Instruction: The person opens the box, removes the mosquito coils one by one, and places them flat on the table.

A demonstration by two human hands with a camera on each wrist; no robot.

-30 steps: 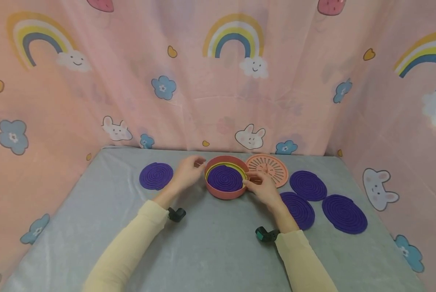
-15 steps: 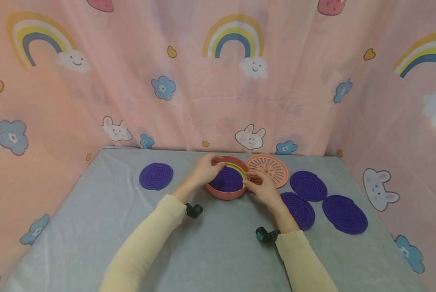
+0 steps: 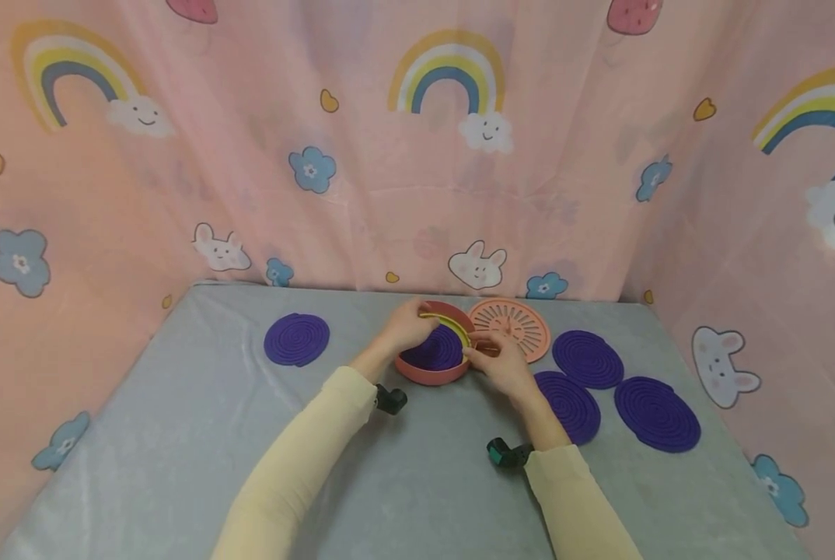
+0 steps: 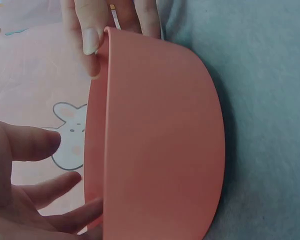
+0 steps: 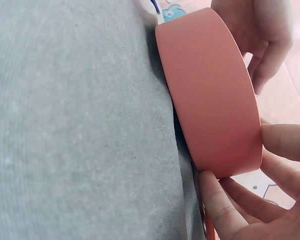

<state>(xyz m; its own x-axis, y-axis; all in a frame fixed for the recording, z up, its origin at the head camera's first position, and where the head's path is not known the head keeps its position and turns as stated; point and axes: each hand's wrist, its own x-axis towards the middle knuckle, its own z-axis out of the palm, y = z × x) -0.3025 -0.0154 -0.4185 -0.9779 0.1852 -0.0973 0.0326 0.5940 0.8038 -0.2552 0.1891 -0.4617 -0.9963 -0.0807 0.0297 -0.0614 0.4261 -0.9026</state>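
A round coral mosquito coil holder (image 3: 431, 377) stands at the back of the cloth, lined by a yellow ring (image 3: 454, 323). Inside lies a purple mosquito coil (image 3: 438, 350). My left hand (image 3: 405, 327) reaches over the holder's left side; in the left wrist view its thumb (image 4: 37, 143) is apart from the fingers, which dip behind the rim. My right hand (image 3: 504, 364) grips the holder's right wall, thumb at the rim and fingers outside, as the right wrist view also shows. The coral slotted lid (image 3: 522, 327) lies just behind that hand.
One purple coil (image 3: 296, 340) lies on the grey cloth (image 3: 179, 404) to the left. To the right lie a far coil (image 3: 588, 359), a near coil (image 3: 569, 407) partly behind my right wrist, and an outer coil (image 3: 658, 414). A pink printed curtain (image 3: 375, 218) backs the table.
My left hand has moved right, from beside the holder to over its left side, with fingers now inside the rim. The right hand keeps its grip; the coils and lid stay put.
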